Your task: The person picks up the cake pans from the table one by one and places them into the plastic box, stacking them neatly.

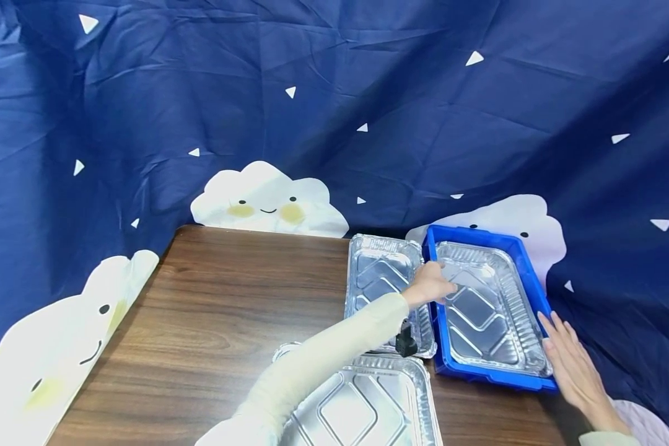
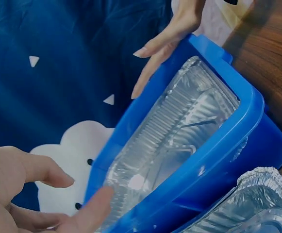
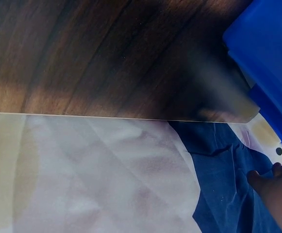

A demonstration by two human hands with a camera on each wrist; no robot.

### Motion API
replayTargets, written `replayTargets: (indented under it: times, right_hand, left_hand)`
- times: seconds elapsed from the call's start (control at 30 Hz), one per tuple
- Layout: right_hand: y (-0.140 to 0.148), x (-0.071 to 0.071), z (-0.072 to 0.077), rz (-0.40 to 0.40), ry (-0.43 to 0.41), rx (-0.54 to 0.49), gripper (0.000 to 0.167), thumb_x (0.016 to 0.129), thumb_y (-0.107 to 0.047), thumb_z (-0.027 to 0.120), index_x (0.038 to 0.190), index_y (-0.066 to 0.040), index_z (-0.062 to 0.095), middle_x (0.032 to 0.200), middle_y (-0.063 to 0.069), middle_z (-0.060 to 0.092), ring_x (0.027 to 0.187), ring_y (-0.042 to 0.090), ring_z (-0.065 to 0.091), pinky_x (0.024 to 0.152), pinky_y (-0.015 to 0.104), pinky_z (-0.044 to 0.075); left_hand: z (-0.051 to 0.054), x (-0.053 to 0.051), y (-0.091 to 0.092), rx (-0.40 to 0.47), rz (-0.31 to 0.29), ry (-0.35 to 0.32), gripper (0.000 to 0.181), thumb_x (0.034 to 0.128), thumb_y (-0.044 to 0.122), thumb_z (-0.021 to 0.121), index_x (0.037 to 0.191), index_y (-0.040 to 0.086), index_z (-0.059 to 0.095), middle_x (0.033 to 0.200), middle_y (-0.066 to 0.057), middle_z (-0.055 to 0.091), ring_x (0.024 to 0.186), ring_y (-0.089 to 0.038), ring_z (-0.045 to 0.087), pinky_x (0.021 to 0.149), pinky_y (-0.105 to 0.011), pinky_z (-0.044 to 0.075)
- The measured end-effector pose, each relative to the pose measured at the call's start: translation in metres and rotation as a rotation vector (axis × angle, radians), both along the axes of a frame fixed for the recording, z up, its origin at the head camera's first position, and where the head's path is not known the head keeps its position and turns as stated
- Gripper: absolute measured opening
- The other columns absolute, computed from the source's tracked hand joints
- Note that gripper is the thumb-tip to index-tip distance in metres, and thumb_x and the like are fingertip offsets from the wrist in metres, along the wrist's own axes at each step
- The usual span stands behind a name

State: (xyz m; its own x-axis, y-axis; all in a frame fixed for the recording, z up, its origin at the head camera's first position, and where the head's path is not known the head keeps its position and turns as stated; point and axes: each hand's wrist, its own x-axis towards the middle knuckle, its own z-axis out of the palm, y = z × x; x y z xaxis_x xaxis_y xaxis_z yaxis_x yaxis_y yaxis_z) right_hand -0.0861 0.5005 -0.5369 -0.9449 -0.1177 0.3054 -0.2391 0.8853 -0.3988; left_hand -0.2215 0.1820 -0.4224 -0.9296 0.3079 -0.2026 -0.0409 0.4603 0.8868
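From left to right along the bench [image 1: 245, 297], your pale sleeve [image 1: 323, 353] crosses a near foil tray [image 1: 351, 412] and a side foil tray [image 1: 376, 266], the latter just beside the blue bin [image 1: 493, 376]. Your left hand [image 1: 430, 285] reaches over the bin's left wall, fingers loosely apart and gripping nothing; whether a fingertip meets the foil, the pictures do not settle. The inner foil tray [image 1: 479, 310] lies in the bin, between your two hands, its long axis running from far to near with a slight slant to your right. Your left hand is the nearer, above its left edge; your right hand [image 1: 575, 365], empty with fingers extended, is at the right wall, toward the near corner.
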Motion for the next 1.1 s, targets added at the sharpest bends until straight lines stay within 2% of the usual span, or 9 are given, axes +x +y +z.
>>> replayTargets:
  times: [0.1,0.23,0.3,0.47,0.57,0.7,0.8,0.9,1.1]
  right_hand:
    - [0.000,0.001,-0.001,-0.005,0.002,0.004,0.054,0.114,-0.013,0.033,0.168,-0.009,0.027,0.171,0.028,0.017,0.160,0.047,0.006,0.128,0.063,-0.003]
    - [0.000,0.001,-0.001,-0.011,-0.004,0.012,0.054,0.115,-0.013,0.033,0.168,-0.009,0.026,0.172,0.028,0.017,0.159,0.048,0.006,0.128,0.065,-0.003]
    - [0.000,0.001,-0.001,-0.011,-0.007,0.012,0.054,0.115,-0.013,0.033,0.168,-0.009,0.026,0.172,0.028,0.017,0.159,0.049,0.006,0.127,0.067,-0.002]
    - [0.000,-0.001,0.001,-0.008,-0.009,0.011,0.055,0.114,-0.013,0.034,0.168,-0.009,0.025,0.172,0.027,0.016,0.159,0.050,0.006,0.128,0.065,-0.004]
    - [0.000,-0.002,0.001,-0.006,-0.006,0.009,0.055,0.114,-0.013,0.035,0.168,-0.009,0.026,0.172,0.027,0.016,0.159,0.049,0.006,0.128,0.063,-0.005]
    - [0.000,-0.002,0.001,-0.005,0.004,0.013,0.054,0.114,-0.014,0.034,0.168,-0.008,0.027,0.172,0.027,0.017,0.159,0.048,0.006,0.129,0.063,-0.003]
    - [0.000,-0.001,0.001,-0.009,0.001,0.018,0.054,0.115,-0.014,0.033,0.168,-0.008,0.025,0.172,0.027,0.016,0.159,0.048,0.005,0.128,0.065,-0.003]
    - [-0.001,0.000,0.001,-0.012,-0.005,0.018,0.054,0.115,-0.014,0.033,0.168,-0.008,0.025,0.173,0.026,0.015,0.159,0.049,0.005,0.127,0.066,-0.003]
    - [-0.003,0.000,0.001,-0.008,0.001,0.020,0.054,0.115,-0.013,0.033,0.168,-0.008,0.026,0.173,0.025,0.015,0.159,0.050,0.006,0.128,0.064,-0.003]
  left_hand:
    - [0.002,0.001,-0.010,0.074,-0.023,-0.022,0.056,0.0939,0.004,0.076,0.147,0.000,0.059,0.055,0.001,0.051,0.072,-0.026,0.078,0.063,-0.023,0.063]
    - [0.000,0.000,-0.023,0.163,-0.044,-0.028,0.053,0.0935,0.000,0.074,0.144,0.001,0.059,0.083,-0.002,0.067,0.086,-0.033,0.078,0.064,-0.029,0.065]
    - [-0.002,-0.002,-0.030,0.175,-0.044,-0.009,0.050,0.0926,0.000,0.074,0.141,0.003,0.062,0.100,-0.004,0.073,0.086,-0.028,0.077,0.064,-0.030,0.065]
    - [-0.003,-0.007,-0.053,0.277,-0.064,0.010,0.046,0.0911,-0.003,0.068,0.137,0.001,0.063,0.100,-0.005,0.071,0.072,-0.018,0.071,0.067,-0.034,0.066]
    - [-0.002,-0.009,-0.070,0.337,-0.086,0.018,0.048,0.0887,-0.004,0.065,0.136,-0.001,0.063,0.101,-0.006,0.070,0.072,-0.028,0.072,0.068,-0.036,0.066]
    - [-0.003,-0.011,-0.087,0.326,-0.101,0.045,0.050,0.0875,-0.003,0.064,0.137,0.001,0.063,0.104,-0.007,0.070,0.072,-0.035,0.073,0.063,-0.030,0.064]
    - [-0.003,-0.013,-0.096,0.317,-0.103,0.057,0.047,0.0894,-0.003,0.064,0.137,0.001,0.063,0.105,-0.007,0.069,0.067,-0.026,0.071,0.065,-0.031,0.065]
    - [-0.004,-0.015,-0.104,0.337,-0.095,0.054,0.044,0.0914,-0.004,0.064,0.135,0.002,0.063,0.105,-0.007,0.068,0.066,-0.017,0.067,0.073,-0.041,0.066]
    - [-0.012,-0.020,-0.119,0.388,-0.072,0.056,0.045,0.0890,-0.007,0.062,0.134,-0.004,0.060,0.107,-0.016,0.069,0.068,-0.011,0.065,0.075,-0.048,0.066]
